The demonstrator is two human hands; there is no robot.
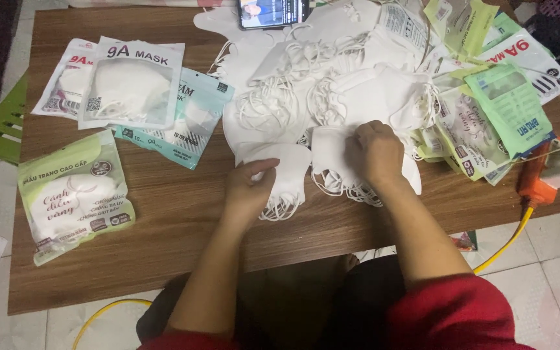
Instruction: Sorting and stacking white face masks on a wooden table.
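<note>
Four filled packs (76, 194) on surface left; mask pile (332, 84) mid, unpacked. We've got L hand (249, 188) pinching folded mask (280, 170), R hand (374, 152) clamped on next stack (329, 155). Most still left imo.

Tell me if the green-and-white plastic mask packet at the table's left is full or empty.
Full: the green-and-white plastic mask packet bulges, with white masks showing through its clear window.

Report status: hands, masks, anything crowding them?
Left hand grips a small stack of white masks. Right hand picks at the mask pile. Filled packets left, empty green pouches right.
</note>
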